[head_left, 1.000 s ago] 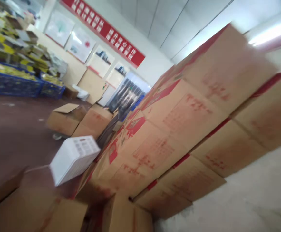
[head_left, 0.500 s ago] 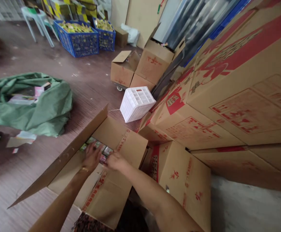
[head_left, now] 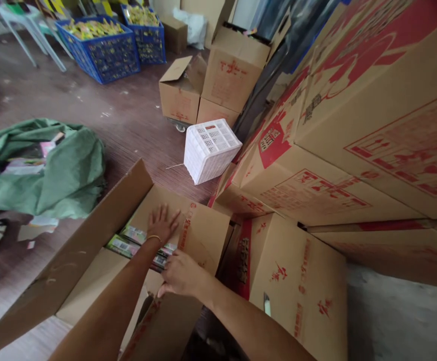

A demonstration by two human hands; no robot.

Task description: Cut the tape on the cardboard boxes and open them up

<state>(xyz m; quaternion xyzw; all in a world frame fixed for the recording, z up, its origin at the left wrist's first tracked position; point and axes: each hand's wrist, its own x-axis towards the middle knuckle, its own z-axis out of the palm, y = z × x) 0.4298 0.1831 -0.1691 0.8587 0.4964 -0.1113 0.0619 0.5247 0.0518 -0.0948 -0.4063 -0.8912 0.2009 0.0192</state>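
An open cardboard box [head_left: 90, 235] lies in front of me with its flaps spread. My left hand [head_left: 162, 223] rests flat with fingers spread on the box's far flap [head_left: 199, 225]. My right hand [head_left: 181, 276] is curled at the box's near right edge, over colourful packets [head_left: 130, 240] that show inside. Whether its fingers hold a packet is hidden. A thin bracelet sits on my left wrist.
Stacked cardboard boxes with red print [head_left: 354, 140] rise on the right. An overturned white plastic crate [head_left: 211, 150] lies ahead, smaller boxes [head_left: 207, 85] behind it. A green sack [head_left: 53, 165] with packets lies left. Blue crates [head_left: 101, 50] stand at the back.
The view swung down from the stacked boxes to the open box. My left hand moved from the packets up onto the far flap; my right hand drew back toward the near edge.
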